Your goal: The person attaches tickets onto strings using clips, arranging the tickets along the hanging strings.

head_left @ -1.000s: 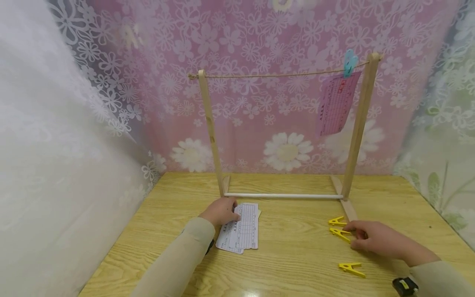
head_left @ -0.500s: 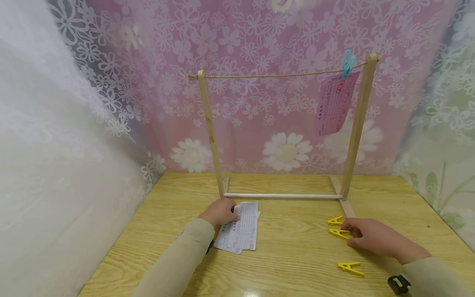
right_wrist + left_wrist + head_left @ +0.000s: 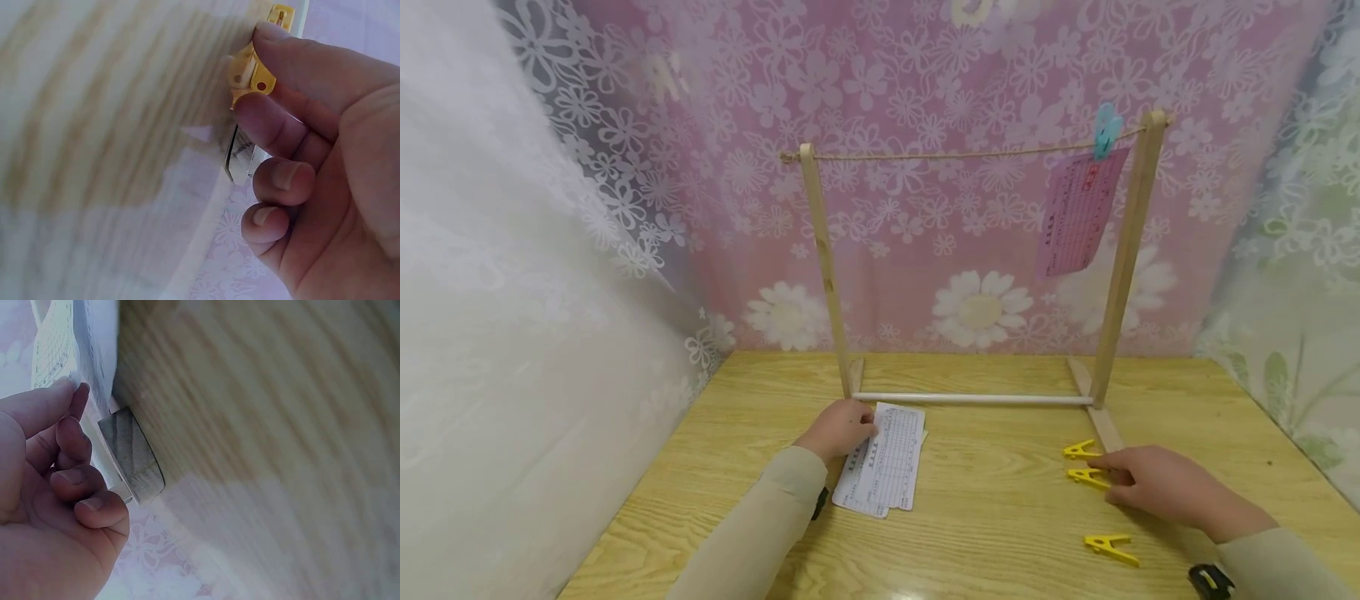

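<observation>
With thumb and forefinger my left hand (image 3: 837,431) pinches the upper left edge of a printed white paper slip (image 3: 901,454). That slip overlaps another white slip (image 3: 856,490) on the table; a cream edge shows beneath them. In the left wrist view the pinched corner stands near the thumb tip. At the right, my right hand (image 3: 1172,487) has thumb and forefinger around the handle end of a yellow clothespin (image 3: 1083,477), seen between the fingertips in the right wrist view. A second yellow clothespin (image 3: 1078,450) lies just behind it, and a third yellow clothespin (image 3: 1108,547) lies nearer.
A wooden frame (image 3: 1123,283) stands behind the hands, joined low down by a white rod (image 3: 970,399). Along its top runs a twine line (image 3: 940,155). A blue clothespin (image 3: 1107,133) holds a pink printed slip (image 3: 1084,212) at the line's right end. Floral curtains surround the table (image 3: 985,533).
The top white slip has turned slightly under my left fingers, its upper edge shifting. My right forefinger has come further over the middle yellow clothespin, which lies where it was.
</observation>
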Action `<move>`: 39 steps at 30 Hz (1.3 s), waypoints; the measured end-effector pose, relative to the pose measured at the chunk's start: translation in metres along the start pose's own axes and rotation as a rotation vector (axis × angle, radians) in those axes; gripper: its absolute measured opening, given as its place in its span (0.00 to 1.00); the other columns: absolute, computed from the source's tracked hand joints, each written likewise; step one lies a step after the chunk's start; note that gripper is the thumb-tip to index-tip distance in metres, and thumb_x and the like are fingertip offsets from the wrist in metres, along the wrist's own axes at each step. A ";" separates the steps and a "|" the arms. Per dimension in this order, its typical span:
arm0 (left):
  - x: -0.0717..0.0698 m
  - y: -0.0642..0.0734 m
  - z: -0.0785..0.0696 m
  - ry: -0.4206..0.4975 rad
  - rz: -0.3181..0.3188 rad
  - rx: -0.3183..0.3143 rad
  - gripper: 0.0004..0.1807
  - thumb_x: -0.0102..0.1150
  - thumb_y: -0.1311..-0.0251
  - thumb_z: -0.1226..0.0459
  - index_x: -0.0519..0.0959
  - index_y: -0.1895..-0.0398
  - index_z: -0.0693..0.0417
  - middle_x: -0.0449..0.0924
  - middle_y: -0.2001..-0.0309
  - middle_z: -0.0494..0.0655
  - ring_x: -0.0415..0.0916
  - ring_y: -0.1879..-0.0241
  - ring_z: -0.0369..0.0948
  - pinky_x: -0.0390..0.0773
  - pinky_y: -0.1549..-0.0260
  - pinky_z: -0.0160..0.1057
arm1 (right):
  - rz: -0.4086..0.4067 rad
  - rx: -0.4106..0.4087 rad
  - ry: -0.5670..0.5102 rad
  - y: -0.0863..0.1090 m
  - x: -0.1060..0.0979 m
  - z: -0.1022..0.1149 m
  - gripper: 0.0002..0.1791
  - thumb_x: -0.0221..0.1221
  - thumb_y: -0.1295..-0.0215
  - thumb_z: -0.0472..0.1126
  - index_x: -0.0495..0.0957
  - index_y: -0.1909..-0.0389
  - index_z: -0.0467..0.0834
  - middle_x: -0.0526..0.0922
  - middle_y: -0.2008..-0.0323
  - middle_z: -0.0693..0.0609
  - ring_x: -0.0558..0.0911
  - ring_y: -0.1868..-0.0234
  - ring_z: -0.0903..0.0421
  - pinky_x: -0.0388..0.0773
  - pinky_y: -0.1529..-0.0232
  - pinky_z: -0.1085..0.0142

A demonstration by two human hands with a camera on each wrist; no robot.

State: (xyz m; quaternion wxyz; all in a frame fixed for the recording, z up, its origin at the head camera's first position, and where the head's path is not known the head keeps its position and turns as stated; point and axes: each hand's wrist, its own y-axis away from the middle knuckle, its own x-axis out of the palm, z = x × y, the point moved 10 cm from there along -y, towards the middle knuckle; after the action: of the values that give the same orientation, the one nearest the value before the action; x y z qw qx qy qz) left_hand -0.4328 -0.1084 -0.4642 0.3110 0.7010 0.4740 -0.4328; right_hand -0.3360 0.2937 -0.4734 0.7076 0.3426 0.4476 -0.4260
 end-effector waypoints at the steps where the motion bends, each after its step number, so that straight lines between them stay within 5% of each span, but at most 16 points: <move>1: -0.001 0.000 0.000 -0.001 -0.004 0.002 0.19 0.61 0.29 0.58 0.70 0.81 0.47 0.63 0.81 0.43 0.63 0.79 0.39 0.64 0.76 0.39 | -0.004 0.004 0.008 0.000 -0.001 0.000 0.26 0.69 0.38 0.52 0.82 0.41 0.48 0.66 0.80 0.60 0.59 0.81 0.64 0.57 0.76 0.66; 11: -0.004 -0.002 0.001 0.025 -0.020 -0.004 0.18 0.60 0.28 0.57 0.71 0.79 0.47 0.65 0.78 0.43 0.66 0.77 0.39 0.66 0.72 0.40 | 0.006 0.018 -0.009 -0.003 -0.001 0.001 0.16 0.68 0.37 0.45 0.81 0.48 0.50 0.78 0.69 0.64 0.72 0.73 0.67 0.72 0.70 0.63; 22: -0.010 -0.001 -0.013 -0.013 -0.048 0.022 0.15 0.59 0.28 0.56 0.77 0.75 0.46 0.70 0.74 0.43 0.68 0.73 0.39 0.68 0.69 0.40 | -0.062 -0.080 -0.186 0.002 -0.010 0.013 0.14 0.64 0.31 0.44 0.77 0.48 0.46 0.72 0.75 0.59 0.67 0.80 0.65 0.66 0.77 0.67; 39: -0.021 0.011 -0.044 -0.021 -0.088 0.100 0.08 0.59 0.28 0.56 0.82 0.67 0.45 0.73 0.71 0.40 0.69 0.73 0.38 0.70 0.70 0.40 | -0.105 -0.048 -0.191 0.002 -0.022 0.018 0.27 0.60 0.28 0.55 0.78 0.38 0.40 0.77 0.73 0.59 0.70 0.79 0.64 0.68 0.76 0.66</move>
State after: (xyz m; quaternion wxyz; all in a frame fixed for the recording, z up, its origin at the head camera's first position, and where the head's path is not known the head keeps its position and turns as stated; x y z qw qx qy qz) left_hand -0.4130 -0.0839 -0.4257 0.2611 0.6893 0.4789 -0.4767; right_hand -0.3336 0.2854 -0.4465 0.7317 0.2594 0.4056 -0.4825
